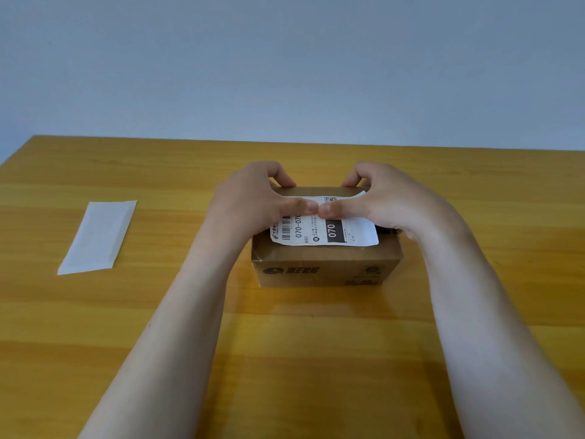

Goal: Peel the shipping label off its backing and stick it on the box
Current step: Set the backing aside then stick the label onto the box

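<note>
A small brown cardboard box [326,270] stands mid-table. The white shipping label [329,231], printed with a barcode and "070", lies on the box's top. Its far right corner curls up slightly. My left hand [253,201] and my right hand [380,198] rest on the box top from either side. Both thumbs press down on the label's middle, tips almost touching. The fingers of both hands hook over the box's far edge. The peeled white backing sheet [98,237] lies flat on the table far to the left.
The wooden table [285,359] stretches wide around the box, its far edge meeting a plain pale blue wall [285,58]. Bare wood surrounds the backing sheet.
</note>
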Tool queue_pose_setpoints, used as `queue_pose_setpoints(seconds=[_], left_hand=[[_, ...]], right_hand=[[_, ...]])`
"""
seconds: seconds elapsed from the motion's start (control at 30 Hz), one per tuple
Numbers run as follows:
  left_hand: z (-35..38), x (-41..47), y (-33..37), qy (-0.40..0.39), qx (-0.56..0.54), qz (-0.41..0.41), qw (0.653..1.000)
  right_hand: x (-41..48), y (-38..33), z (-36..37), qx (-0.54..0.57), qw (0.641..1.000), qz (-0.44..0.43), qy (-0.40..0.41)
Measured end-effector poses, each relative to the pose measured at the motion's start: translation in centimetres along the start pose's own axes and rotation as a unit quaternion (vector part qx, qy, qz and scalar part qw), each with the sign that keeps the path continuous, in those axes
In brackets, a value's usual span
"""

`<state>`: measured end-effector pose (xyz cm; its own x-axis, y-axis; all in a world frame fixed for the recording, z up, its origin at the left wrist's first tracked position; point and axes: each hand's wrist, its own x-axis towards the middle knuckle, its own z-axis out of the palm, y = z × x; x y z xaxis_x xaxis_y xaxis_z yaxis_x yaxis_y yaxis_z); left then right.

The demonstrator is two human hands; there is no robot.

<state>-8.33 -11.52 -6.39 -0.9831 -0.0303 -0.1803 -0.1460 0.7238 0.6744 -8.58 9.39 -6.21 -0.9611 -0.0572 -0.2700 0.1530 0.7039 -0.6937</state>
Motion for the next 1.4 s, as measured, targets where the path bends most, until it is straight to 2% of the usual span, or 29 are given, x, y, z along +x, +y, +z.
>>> queue_pose_setpoints(seconds=[0.7,0.8,0.93,1.03,1.4], left_hand=[[0.59,0.5,-0.58,0.045,-0.009,0.009,0.999],[0.52,0.43,-0.57,0.052,-0.032,0.013,0.998],[0.58,0.04,-0.27,0.04,-0.058,0.038,0.997],[0.51,-0.08,-0.08,0.031,-0.043,0.048,0.997],[0.71,0.6,-0.77,0.044,-0.123,0.028,0.991]], right_hand=[[0.25,-0.07,0.37,-0.004,0.999,-0.009,0.039],[0.3,0.0,0.19,-0.007,0.999,-0.009,0.037],[0.13,0.01,-0.23,0.049,0.998,0.02,0.021],[0.1,-0.12,-0.19,0.02,1.0,0.016,0.009],[0.95,0.76,-0.01,0.016,0.998,-0.019,0.057]])
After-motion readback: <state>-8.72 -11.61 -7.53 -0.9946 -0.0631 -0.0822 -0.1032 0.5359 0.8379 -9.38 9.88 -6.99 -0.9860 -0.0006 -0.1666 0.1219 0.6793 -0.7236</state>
